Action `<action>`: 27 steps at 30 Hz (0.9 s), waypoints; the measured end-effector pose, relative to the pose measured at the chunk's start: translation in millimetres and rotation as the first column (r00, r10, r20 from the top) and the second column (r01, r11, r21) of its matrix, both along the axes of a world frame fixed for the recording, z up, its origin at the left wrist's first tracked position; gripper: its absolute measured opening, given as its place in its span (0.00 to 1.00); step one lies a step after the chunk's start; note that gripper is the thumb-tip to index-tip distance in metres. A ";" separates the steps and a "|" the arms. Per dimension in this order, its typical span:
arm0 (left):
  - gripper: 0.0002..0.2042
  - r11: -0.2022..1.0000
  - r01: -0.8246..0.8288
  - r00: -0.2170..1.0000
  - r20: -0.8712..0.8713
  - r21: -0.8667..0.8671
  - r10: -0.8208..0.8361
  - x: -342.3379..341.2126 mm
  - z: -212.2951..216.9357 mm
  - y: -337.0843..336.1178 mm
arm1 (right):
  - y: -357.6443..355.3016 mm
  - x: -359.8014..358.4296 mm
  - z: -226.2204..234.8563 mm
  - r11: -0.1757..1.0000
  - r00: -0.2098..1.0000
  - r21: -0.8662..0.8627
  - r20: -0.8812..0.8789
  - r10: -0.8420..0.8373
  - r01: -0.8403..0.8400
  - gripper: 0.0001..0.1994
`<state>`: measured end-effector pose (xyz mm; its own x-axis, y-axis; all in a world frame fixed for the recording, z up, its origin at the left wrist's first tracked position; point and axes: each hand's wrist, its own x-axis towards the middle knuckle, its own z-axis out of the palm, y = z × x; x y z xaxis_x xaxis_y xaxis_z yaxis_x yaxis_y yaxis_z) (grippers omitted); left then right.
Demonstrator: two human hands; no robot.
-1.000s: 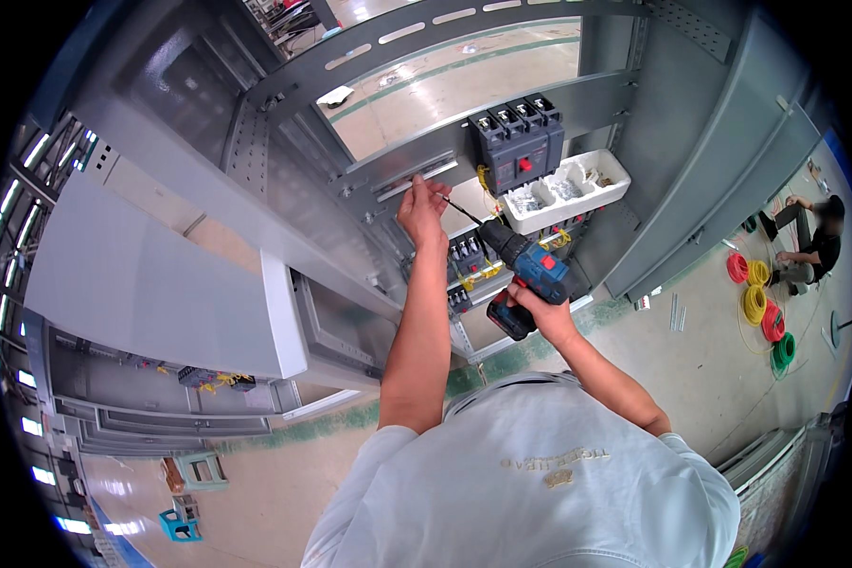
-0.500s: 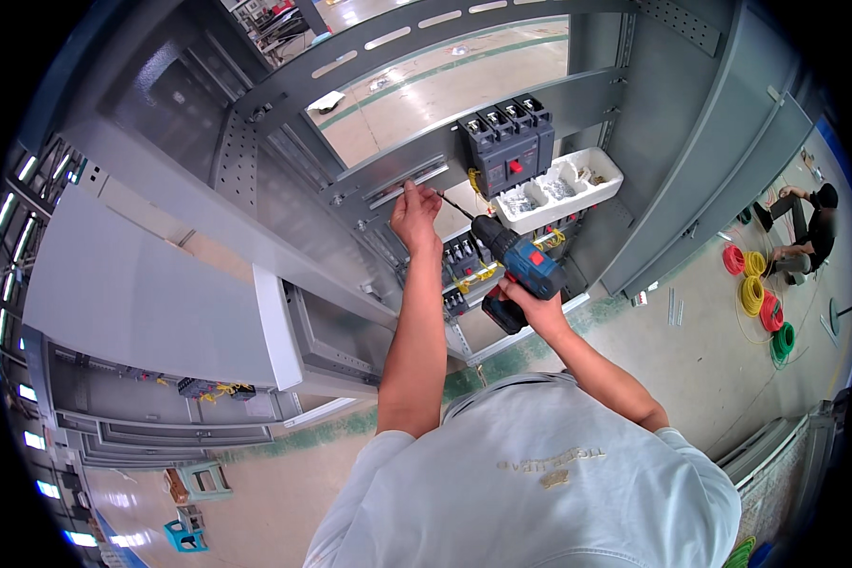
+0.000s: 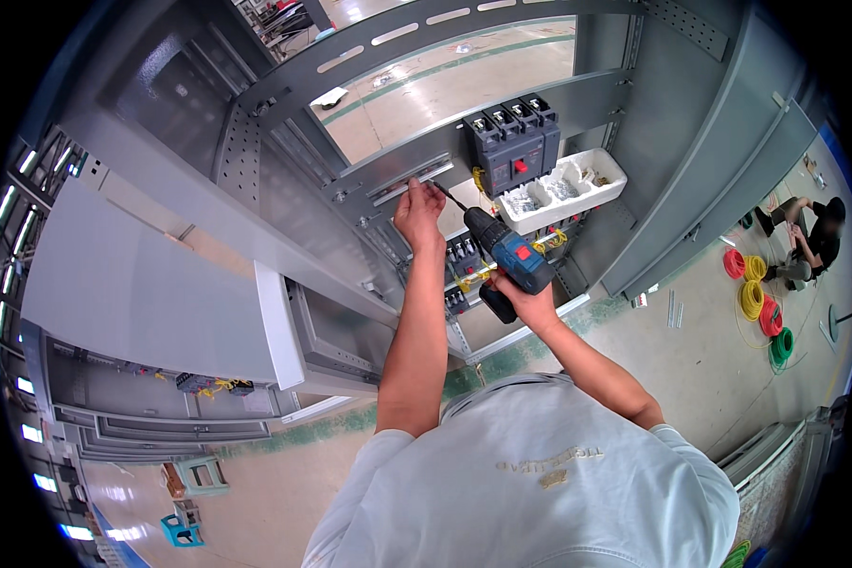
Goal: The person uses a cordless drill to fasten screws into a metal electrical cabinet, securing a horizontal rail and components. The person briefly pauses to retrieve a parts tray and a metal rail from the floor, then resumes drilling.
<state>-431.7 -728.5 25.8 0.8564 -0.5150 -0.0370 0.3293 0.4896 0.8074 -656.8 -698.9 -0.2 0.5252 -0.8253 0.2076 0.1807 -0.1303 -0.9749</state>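
Hands: two in view, both the person's own. One cordless drill, blue and black with a long dark bit. One grey slotted rail across the open grey cabinet frame. One dark moulded breaker block, with one red mark on its front, mounted just right of the rail. One white parts tray, divided into compartments holding small pale hardware, sits below the breaker at the frame's right side. Wire coils on the floor at right: about five (red, yellow, red, green; exact count uncertain). One other person crouches near the coils, well apart from the work.

Change against the half-second-earlier frame: framing has shifted slightly; the drill, both hands and the rail keep the same relation to one another. No clear movement of the bit along the rail.

Pose: left hand raised with arm nearly straight up the picture, fingers pinched together at the lower edge of the rail, beside the bit tip; what it pinches is too small to tell. Right hand is clamped around the drill grip, elbow bent, forearm coming from the lower right. Drill tilts up and left, bit tip meeting the rail next to the left fingertips.
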 end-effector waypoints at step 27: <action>0.16 1.000 -0.010 1.000 -0.006 -0.020 0.010 -1.7 0.2 -0.8 | 2.1 14.6 2.9 0.988 0.994 -0.108 -0.006 -0.110 0.108 0.10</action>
<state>-433.4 -729.4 26.0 0.8612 -0.5073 -0.0322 0.3294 0.5087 0.7955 -642.2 -696.8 2.7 0.4362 -0.8509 0.2928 0.1482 -0.2530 -0.9561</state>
